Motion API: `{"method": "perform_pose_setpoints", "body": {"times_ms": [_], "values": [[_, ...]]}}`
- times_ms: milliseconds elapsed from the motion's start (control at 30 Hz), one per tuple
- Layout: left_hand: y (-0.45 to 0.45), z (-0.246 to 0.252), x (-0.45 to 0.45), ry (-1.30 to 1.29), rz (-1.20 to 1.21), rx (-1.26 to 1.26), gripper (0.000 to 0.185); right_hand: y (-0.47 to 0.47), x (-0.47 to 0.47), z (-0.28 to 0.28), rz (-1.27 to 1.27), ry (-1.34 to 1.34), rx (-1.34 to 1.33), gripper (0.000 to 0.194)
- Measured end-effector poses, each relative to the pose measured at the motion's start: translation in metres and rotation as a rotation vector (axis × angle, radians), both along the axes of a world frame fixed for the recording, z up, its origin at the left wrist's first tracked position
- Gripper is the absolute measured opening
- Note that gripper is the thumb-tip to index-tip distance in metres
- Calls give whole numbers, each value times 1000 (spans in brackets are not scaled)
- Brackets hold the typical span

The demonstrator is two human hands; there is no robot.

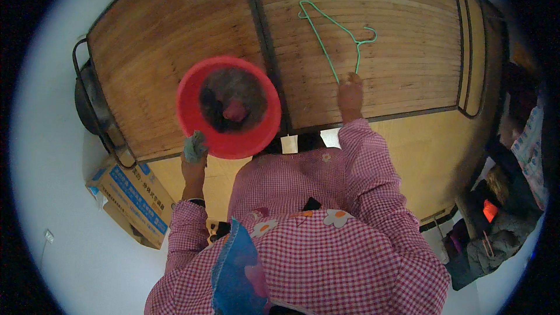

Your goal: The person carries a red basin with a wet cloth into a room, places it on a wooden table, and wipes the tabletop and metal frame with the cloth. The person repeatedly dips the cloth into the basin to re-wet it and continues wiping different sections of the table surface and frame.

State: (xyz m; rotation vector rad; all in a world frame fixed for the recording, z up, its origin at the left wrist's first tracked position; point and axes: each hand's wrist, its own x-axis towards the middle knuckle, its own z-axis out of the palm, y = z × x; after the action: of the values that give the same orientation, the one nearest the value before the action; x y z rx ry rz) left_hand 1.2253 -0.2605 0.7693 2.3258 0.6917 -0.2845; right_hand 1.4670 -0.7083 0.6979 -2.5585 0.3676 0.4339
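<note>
A red plastic basin (pixel 184 109) is in front of me, left of centre, its near rim reaching past the front edge of the wooden board. Inside lie dark items, blurred, and a reddish bundle (pixel 235 111). My left hand (pixel 193 173) is closed on a crumpled grey-green cloth (pixel 195 148) at the basin's near left rim. Whether its fingers also touch the rim I cannot tell. To the right, my right hand (pixel 351 94) grips one end of a green clothes hanger (pixel 326 50). The hanger's hook points right, above the board.
The wooden board (pixel 393 61) has a dark metal frame, with a dark seam (pixel 262 26) across it. A cardboard box (pixel 135 197) stands low on the left, beside a dark round pan (pixel 89 100). Clothes (pixel 503 223) are heaped at the right.
</note>
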Motion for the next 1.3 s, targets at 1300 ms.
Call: {"method": "perform_pose_setpoints", "body": {"times_ms": [1300], "values": [[-154, 201, 622, -84, -285, -808, 64, -215, 96, 298, -1090, -139, 106, 27]]}}
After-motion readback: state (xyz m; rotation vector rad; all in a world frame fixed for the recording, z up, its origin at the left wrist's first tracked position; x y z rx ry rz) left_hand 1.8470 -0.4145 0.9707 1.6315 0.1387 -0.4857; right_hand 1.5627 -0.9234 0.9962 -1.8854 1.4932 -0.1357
